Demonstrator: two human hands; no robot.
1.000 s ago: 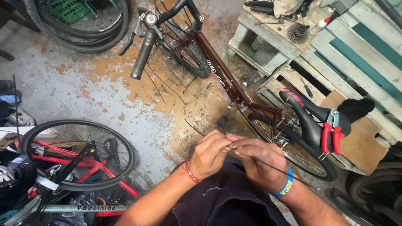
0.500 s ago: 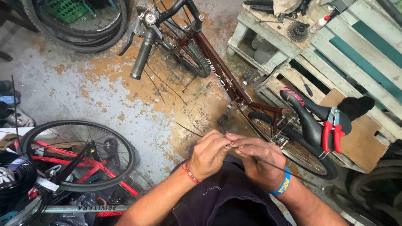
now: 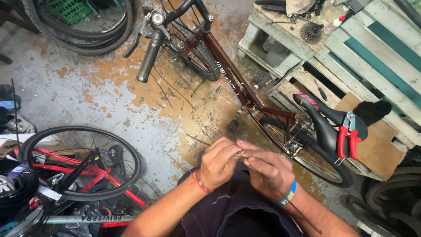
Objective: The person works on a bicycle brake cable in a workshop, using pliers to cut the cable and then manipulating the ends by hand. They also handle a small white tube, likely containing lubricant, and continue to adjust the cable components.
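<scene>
At the far left a red bicycle [image 3: 83, 175] lies on the stained concrete floor [image 3: 87, 96]. In the middle, the left hand [image 3: 221, 161] and right hand [image 3: 267, 172] meet fingertip to fingertip, both pinched closed on a thin dark cable [image 3: 294, 206]. The cable's long axis runs diagonally, from the pinch point down and to the right past the right wrist, its free end pointing toward the lower right corner. Beyond the hands stands a maroon bicycle [image 3: 232, 83], with red-handled pliers [image 3: 346, 140] resting on its black saddle [image 3: 326, 120].
</scene>
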